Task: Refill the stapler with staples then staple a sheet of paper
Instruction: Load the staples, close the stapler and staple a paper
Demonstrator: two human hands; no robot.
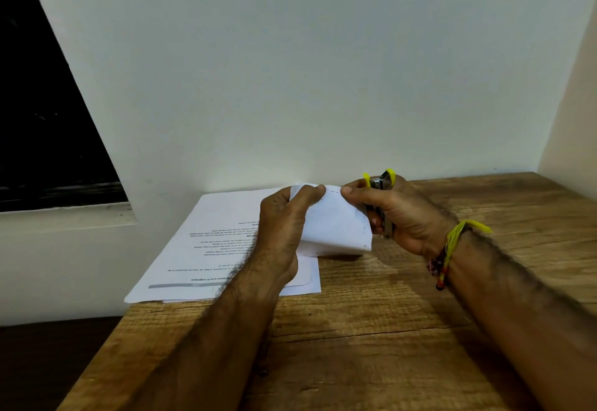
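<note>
Folded sheet of paper (336, 226) held up just above the table (371, 330), between both hands, right of the stack of printed pages (226, 242) lying flat at the far left of the table by the wall (290, 71)

Light and limp, judging by the curl; likely to buckle or slip if pinched at one corner only, so best taken near the edge to be stapled, with a second hold close beside it to keep the layers flush. A dotted line of marks along the top and right edges, possibly staples already driven, too small to tell

Left hand (284, 220) closed on the sheet's left side, thumb and fingers (310, 192) pinching the top edge. Right hand (397, 216) wrapped around the stapler (382, 184), forefinger stretched out to touch the sheet's top edge, the remaining fingers curled tight about the metal body. Stapler small, stiff and smooth, metal with yellow parts showing above the hand, at the sheet's right edge; whether its mouth is over the paper cannot be told. Yellow thread and beaded bracelet (452, 249) on the right wrist

Refilling seems done; stapling looks under way
</note>
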